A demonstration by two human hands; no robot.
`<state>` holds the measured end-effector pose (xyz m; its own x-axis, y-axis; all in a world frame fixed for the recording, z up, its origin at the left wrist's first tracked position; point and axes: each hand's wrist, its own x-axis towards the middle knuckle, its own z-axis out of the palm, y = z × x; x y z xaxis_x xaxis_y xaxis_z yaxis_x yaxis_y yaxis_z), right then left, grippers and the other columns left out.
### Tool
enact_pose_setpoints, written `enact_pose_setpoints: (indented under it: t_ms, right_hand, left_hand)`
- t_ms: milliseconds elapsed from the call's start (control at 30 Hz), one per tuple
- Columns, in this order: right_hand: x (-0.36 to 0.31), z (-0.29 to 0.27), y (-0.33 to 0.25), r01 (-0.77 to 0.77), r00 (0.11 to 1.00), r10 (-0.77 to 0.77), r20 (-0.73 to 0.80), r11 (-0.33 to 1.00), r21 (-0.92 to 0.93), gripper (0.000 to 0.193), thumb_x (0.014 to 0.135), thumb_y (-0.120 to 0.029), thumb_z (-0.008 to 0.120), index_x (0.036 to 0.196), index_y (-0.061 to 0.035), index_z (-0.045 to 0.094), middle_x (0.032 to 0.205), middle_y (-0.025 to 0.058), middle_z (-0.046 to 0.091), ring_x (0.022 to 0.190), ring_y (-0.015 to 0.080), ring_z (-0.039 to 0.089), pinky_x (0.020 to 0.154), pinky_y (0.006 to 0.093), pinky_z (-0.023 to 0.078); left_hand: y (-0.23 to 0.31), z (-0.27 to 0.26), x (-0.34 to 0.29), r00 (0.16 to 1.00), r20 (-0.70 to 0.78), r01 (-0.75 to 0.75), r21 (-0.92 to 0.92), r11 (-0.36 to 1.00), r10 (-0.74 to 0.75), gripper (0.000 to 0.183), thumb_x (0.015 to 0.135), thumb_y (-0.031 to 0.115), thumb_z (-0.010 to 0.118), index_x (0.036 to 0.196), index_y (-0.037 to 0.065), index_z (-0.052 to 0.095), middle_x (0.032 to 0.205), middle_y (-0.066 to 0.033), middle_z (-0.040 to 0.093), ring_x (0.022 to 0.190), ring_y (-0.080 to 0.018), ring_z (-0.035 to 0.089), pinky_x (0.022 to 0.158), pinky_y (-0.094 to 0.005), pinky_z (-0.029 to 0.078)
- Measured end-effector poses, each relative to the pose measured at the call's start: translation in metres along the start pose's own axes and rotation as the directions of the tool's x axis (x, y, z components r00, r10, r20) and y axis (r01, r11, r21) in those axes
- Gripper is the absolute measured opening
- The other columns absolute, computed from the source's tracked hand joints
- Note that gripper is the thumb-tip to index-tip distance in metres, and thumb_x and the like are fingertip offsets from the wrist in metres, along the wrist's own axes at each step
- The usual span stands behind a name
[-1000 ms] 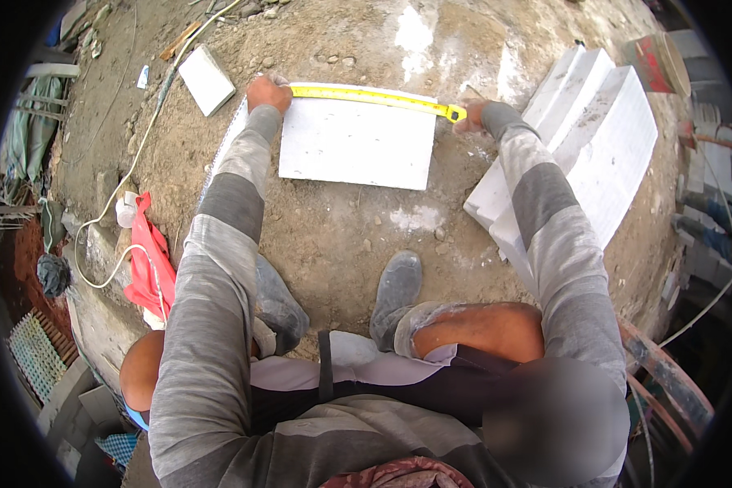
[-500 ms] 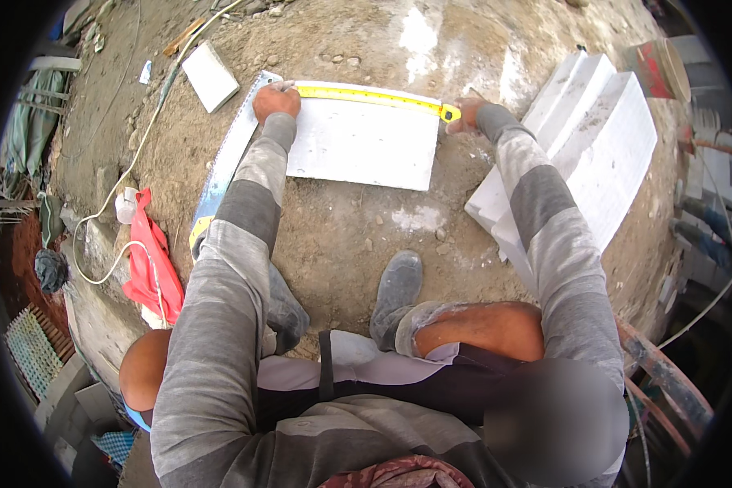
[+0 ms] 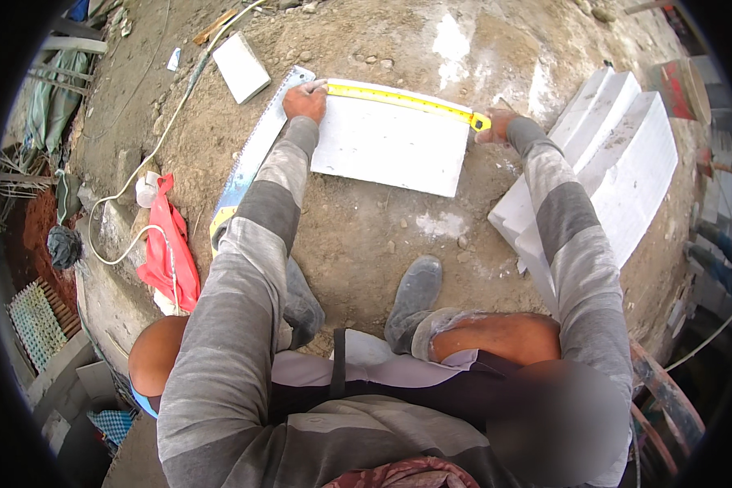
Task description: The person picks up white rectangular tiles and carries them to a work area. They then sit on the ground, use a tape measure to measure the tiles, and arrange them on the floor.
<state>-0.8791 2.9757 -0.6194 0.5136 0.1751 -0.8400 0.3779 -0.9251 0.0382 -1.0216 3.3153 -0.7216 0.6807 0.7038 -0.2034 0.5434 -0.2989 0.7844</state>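
A white block point(image 3: 386, 150) lies on the dirt ahead of me, with a yellow tape measure point(image 3: 403, 98) stretched along its far edge. At the block's far left corner, my left hand point(image 3: 305, 102) is closed on the end of the tape. My right hand point(image 3: 496, 127) grips the tape's yellow-and-black case just past the far right corner. Something thin juts up from the right hand; its kind is too small to tell. A hand saw point(image 3: 256, 154) with a yellow handle end lies left of the block, its tip by my left hand and part of it behind my left forearm.
Several white blocks point(image 3: 647, 150) are stacked on the right, near my right forearm. A smaller white block point(image 3: 241, 68) lies at the far left. A pale hose point(image 3: 156, 146) runs past a red cloth point(image 3: 169, 244). A bucket point(image 3: 677, 91) stands at the far right.
The whole view has shifted, so everything appears slightly further right and lower. Both hands and the stretched tape keep about the same place on the block.
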Motion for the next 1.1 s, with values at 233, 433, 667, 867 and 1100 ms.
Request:
enact_pose_setpoints:
  t_ms: [233, 433, 667, 867, 1100]
  right_hand:
    - [0.013, 0.007, 0.01, 0.038, 0.994, -0.041, -0.105, 0.999, -0.031, 0.09, 0.07, -0.044, 0.075, 0.142, -0.0069, 0.036, 0.104, 0.0167, 0.065, 0.068, 0.0235, 0.064, 0.062, 0.0363, 0.052]
    - [0.014, 0.009, 0.013, 0.0, 0.994, -0.002, -0.107, 1.0, -0.018, 0.093, 0.067, -0.045, 0.076, 0.143, -0.0073, 0.035, 0.111, 0.0172, 0.064, 0.073, 0.0251, 0.065, 0.065, 0.037, 0.053]
    - [0.023, 0.013, 0.019, 0.054, 0.985, -0.061, -0.158, 0.997, -0.051, 0.086, 0.069, -0.043, 0.074, 0.141, -0.0101, 0.04, 0.114, 0.016, 0.063, 0.076, 0.027, 0.066, 0.067, 0.0377, 0.054]
    - [0.021, 0.007, 0.012, 0.101, 0.992, -0.109, -0.062, 0.988, -0.116, 0.08, 0.073, -0.053, 0.066, 0.137, -0.0104, 0.045, 0.138, 0.0129, 0.048, 0.125, 0.0289, 0.048, 0.104, 0.0359, 0.038]
    - [-0.002, -0.003, 0.01, 0.141, 0.99, -0.141, -0.012, 0.989, -0.046, 0.082, 0.072, -0.054, 0.067, 0.136, -0.0079, 0.046, 0.137, 0.0138, 0.049, 0.124, 0.0303, 0.049, 0.102, 0.0364, 0.04]
  left_hand:
    - [0.009, -0.004, -0.001, 0.99, 0.021, -0.142, 0.151, 0.978, 0.141, 0.027, 0.077, 0.024, 0.071, 0.1, 0.012, 0.073, 0.1, -0.0117, 0.07, 0.09, -0.0232, 0.067, 0.086, -0.0295, 0.05]
    - [0.022, -0.002, -0.003, 0.994, 0.026, -0.109, 0.187, 0.976, 0.106, 0.022, 0.075, 0.023, 0.074, 0.095, 0.013, 0.075, 0.091, -0.0096, 0.072, 0.082, -0.0202, 0.067, 0.079, -0.0284, 0.051]
    - [0.028, -0.005, 0.006, 0.994, 0.074, -0.097, 0.206, 0.974, 0.084, 0.019, 0.074, 0.021, 0.073, 0.09, 0.009, 0.075, 0.088, -0.0106, 0.072, 0.078, -0.0206, 0.068, 0.076, -0.0306, 0.052]
    - [0.02, -0.006, 0.02, 0.963, 0.123, -0.267, 0.329, 0.906, 0.239, 0.015, 0.074, 0.018, 0.07, 0.086, 0.012, 0.074, 0.081, -0.0119, 0.071, 0.075, -0.0239, 0.068, 0.075, -0.0332, 0.053]
    - [0.044, 0.007, 0.016, 0.954, 0.189, -0.289, 0.375, 0.881, 0.232, 0.015, 0.072, 0.019, 0.068, 0.085, 0.013, 0.074, 0.081, -0.0128, 0.07, 0.078, -0.027, 0.068, 0.076, -0.0353, 0.053]
